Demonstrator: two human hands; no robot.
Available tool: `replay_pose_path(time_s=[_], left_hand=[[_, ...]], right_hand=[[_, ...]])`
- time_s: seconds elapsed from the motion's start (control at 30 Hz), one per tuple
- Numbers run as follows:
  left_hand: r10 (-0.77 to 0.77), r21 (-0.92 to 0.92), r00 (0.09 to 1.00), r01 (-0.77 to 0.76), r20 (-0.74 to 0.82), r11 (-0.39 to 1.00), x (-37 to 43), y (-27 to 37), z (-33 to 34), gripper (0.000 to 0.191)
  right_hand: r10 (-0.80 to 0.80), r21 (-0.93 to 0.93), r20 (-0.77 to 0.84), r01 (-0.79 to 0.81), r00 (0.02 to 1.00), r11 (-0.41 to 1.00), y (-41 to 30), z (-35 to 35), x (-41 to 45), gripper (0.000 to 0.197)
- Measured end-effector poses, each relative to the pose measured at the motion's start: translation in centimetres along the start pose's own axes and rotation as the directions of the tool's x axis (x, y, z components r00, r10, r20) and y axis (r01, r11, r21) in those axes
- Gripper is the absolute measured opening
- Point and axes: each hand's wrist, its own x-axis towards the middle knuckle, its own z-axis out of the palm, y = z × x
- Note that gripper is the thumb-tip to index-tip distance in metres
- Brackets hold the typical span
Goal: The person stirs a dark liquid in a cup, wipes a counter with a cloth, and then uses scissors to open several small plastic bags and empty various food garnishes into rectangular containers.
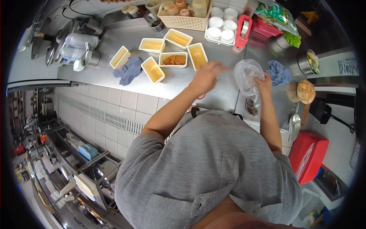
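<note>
My right hand (264, 81) grips the edge of a clear plastic bag (248, 75) above the steel counter (223, 94). My left hand (206, 76) has its fingers apart and holds nothing; it is just below a white rectangular tub with a yellowish inside (197, 55). Several similar tubs stand to the left, one of them holding brown food (174, 60). A blue cloth (128, 70) lies beside the leftmost tub, and another blue cloth (278, 73) lies right of the bag. Below the bag is a small dish of dark food (251, 108).
At the back stand a cream basket of bottles (183, 23), a rack of white round containers (220, 41) and a red tape dispenser (243, 33). Metal containers of greens (306, 64), a metal scoop (294, 126) and a red box (308, 156) are at right.
</note>
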Motion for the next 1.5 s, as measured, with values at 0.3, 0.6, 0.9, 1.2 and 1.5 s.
replay_pose_path(time_s=[0.3, 0.6, 0.9, 1.2, 1.5], left_hand=[[-0.407, 0.558, 0.908, 0.391, -0.102, 0.732, -4.2, -10.1, -9.8, 0.054], [-0.478, 0.685, 0.877, 0.324, 0.04, 0.653, -5.3, -12.6, -12.5, 0.04], [-0.443, 0.676, 0.878, 0.218, 0.179, 0.704, -5.7, -14.3, -15.0, 0.038], [-0.299, 0.253, 0.939, 0.252, 0.172, 0.934, -3.2, -12.6, -19.4, 0.066], [-0.252, 0.308, 0.957, 0.199, 0.146, 0.93, -3.2, -8.6, -22.8, 0.101]], right_hand=[[-0.556, -0.641, -0.1, 0.374, 0.825, 0.67, -7.2, 4.2, -3.7, 0.074], [-0.614, -0.417, 0.565, 0.833, 0.552, 0.364, -14.0, 19.3, -9.3, 0.063], [-0.451, -0.417, 0.647, 0.78, 0.615, 0.466, -14.3, 30.6, -7.8, 0.076], [-0.403, -0.308, 0.63, 0.69, 0.664, 0.655, -17.6, 28.1, -6.9, 0.074], [-0.61, -0.036, 0.646, 0.817, 0.458, 0.575, -21.2, 28.6, -6.3, 0.075]])
